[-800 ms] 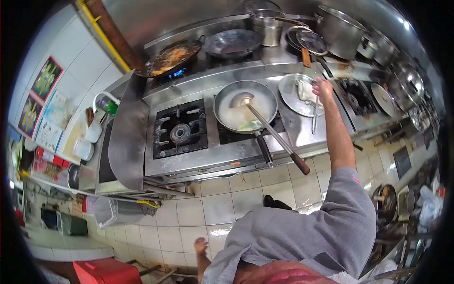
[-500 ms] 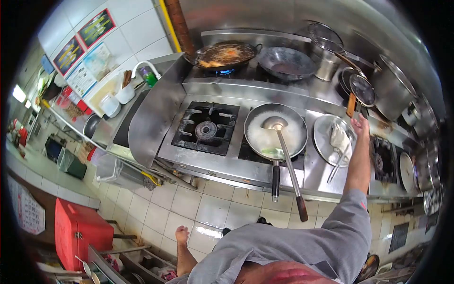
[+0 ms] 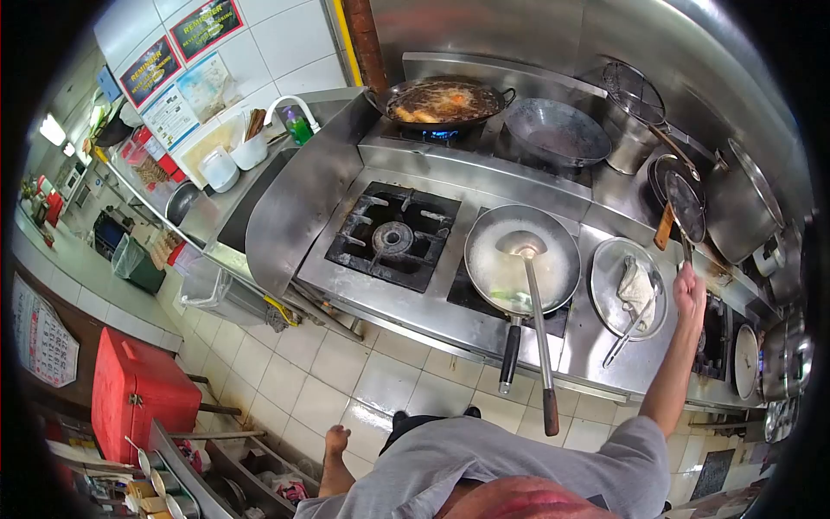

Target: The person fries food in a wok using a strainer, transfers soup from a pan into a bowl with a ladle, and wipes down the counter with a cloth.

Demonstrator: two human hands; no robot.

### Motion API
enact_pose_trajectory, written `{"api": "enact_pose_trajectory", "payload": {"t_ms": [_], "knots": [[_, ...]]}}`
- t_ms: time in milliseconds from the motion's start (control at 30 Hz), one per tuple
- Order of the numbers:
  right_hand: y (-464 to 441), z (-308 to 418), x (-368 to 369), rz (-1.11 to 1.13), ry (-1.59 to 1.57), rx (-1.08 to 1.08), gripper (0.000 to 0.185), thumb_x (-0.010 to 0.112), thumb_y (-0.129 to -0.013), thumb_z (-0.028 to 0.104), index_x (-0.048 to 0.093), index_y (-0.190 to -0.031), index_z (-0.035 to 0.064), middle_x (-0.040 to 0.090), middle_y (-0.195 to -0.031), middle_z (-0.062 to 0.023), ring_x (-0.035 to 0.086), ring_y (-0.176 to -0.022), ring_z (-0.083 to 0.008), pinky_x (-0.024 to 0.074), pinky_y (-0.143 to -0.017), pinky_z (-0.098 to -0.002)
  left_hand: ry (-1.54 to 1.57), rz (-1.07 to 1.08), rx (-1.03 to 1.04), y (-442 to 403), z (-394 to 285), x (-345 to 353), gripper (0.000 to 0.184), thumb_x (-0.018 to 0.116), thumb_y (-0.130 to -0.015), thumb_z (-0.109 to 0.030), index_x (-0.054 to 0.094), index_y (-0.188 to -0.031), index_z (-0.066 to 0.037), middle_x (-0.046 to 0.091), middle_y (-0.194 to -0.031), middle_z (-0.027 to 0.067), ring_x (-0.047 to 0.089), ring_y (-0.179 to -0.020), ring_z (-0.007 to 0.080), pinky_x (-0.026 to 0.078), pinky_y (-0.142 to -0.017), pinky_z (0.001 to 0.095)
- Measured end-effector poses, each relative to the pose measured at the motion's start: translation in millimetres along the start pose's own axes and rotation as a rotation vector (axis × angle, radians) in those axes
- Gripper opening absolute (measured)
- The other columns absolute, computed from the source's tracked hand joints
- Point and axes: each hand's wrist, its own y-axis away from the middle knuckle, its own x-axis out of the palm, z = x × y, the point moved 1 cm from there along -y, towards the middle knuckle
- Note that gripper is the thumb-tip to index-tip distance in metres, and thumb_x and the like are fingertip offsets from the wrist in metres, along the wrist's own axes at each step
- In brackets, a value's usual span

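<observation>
My right hand [image 3: 689, 296] is closed around the handle of a round mesh strainer [image 3: 686, 206], at the right of the stove. A wooden handle [image 3: 664, 227] is just left of the strainer. Near my right forearm, a round metal tray [image 3: 608, 298] holds a white cloth [image 3: 635, 290] and a metal utensil [image 3: 618, 349]. My left hand [image 3: 337, 440] hangs low over the floor, its fingers curled with nothing visible in them. A frying pan [image 3: 511, 363] with whitish liquid sits on the front burner. A ladle [image 3: 538, 337] rests in it, its handle reaching past the front edge.
Food bubbles in a dark wok [image 3: 450, 99] over a blue flame at the back. Beside it sits another wok [image 3: 553, 130]. A large pot [image 3: 743, 199] stands at the right. A bare burner [image 3: 393, 238] is left of the frying pan. A red cooler box [image 3: 138, 398] stands lower left.
My right hand, fingers loosely bent just below the strainer before, has closed on its handle. The view has shifted, so the stove appears lower and further right.
</observation>
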Motion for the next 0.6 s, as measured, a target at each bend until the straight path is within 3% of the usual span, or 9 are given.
{"api": "enact_pose_trajectory", "payload": {"t_ms": [33,100,167,200,300,367,467,600], "knots": [[37.9,-21.8,15.4,-0.003,0.057,-0.010,0.023,0.038,-0.092,0.011,0.042,-0.070,0.0095,0.030,-0.050,0.0049,0.025,-0.039,-0.0061,0.0192,-0.035,-0.0218,-0.269,-0.079,0.308,-19.0,7.4,-4.6,0.041,0.065,-0.074,-0.014,0.053,-0.108,0.005,0.062,-0.091,0.0146,0.062,-0.075,0.0239,0.050,-0.064,0.0323],[97.6,-59.1,30.9,0.032,0.140,0.025,0.015,0.040,-0.092,0.011,0.048,-0.080,0.0078,0.032,-0.051,0.0052,0.026,-0.037,-0.0048,0.0192,-0.032,-0.0199,0.414,-0.416,0.211,-40.7,-23.4,-26.6,0.040,0.065,-0.074,-0.009,0.053,-0.109,0.005,0.060,-0.098,0.0158,0.058,-0.087,0.0244,0.047,-0.076,0.0325],[157.3,-113.6,70.1,-0.149,0.259,-0.092,0.011,0.041,-0.092,0.011,0.051,-0.095,0.0071,0.034,-0.054,0.0050,0.026,-0.036,-0.0034,0.0186,-0.030,-0.0179,0.271,-0.555,0.247,-50.0,-86.3,-83.6,0.041,0.063,-0.077,-0.006,0.050,-0.114,0.005,0.056,-0.105,0.0148,0.056,-0.090,0.0237,0.045,-0.080,0.0319],[172.2,-139.0,82.2,-0.151,0.258,-0.104,0.011,0.041,-0.092,0.011,0.051,-0.095,0.0071,0.034,-0.054,0.0050,0.026,-0.036,-0.0034,0.0186,-0.030,-0.0179,0.383,-0.562,0.289,-62.5,-113.8,-109.3,0.041,0.061,-0.078,-0.006,0.049,-0.116,0.005,0.055,-0.107,0.0144,0.055,-0.091,0.0243,0.045,-0.080,0.0322],[199.6,-220.8,116.5,0.057,0.369,-0.154,0.022,0.043,-0.090,0.008,0.047,-0.112,0.0091,0.035,-0.056,0.0046,0.027,-0.037,-0.0028,0.0201,-0.031,-0.0173,0.516,-0.687,0.516,-66.6,-220.0,-200.0,0.042,0.059,-0.082,-0.008,0.045,-0.120,0.005,0.050,-0.114,0.0142,0.052,-0.099,0.0251,0.043,-0.084,0.0334],[190.6,-275.7,148.0,0.074,0.465,-0.202,0.026,0.043,-0.090,0.008,0.043,-0.117,0.0098,0.035,-0.057,0.0041,0.028,-0.039,-0.0036,0.0225,-0.033,-0.0191,0.544,-0.800,0.774,-98.3,-264.1,-250.7,0.042,0.059,-0.083,-0.010,0.046,-0.121,0.003,0.049,-0.116,0.0158,0.049,-0.106,0.0257,0.041,-0.087,0.0346],[140.1,-323.6,215.9,0.097,0.624,-0.193,0.029,0.044,-0.090,0.009,0.041,-0.119,0.0102,0.039,-0.059,0.0018,0.029,-0.039,-0.0064,0.0236,-0.034,-0.0213,0.348,-0.916,0.944,-80.6,-352.6,-319.4,0.041,0.059,-0.083,-0.014,0.047,-0.120,0.000,0.049,-0.118,0.0170,0.046,-0.108,0.0296,0.037,-0.092,0.0390],[33.8,-370.6,283.2,0.093,0.813,-0.179,0.025,0.046,-0.087,0.009,0.042,-0.111,0.0080,0.042,-0.059,-0.0016,0.035,-0.039,-0.0101,0.0286,-0.034,-0.0263,0.158,-0.982,1.156,-103.8,-419.5,-364.6,0.045,0.062,-0.081,-0.023,0.048,-0.120,-0.004,0.048,-0.117,0.0180,0.043,-0.109,0.0342,0.035,-0.092,0.0431]]}}
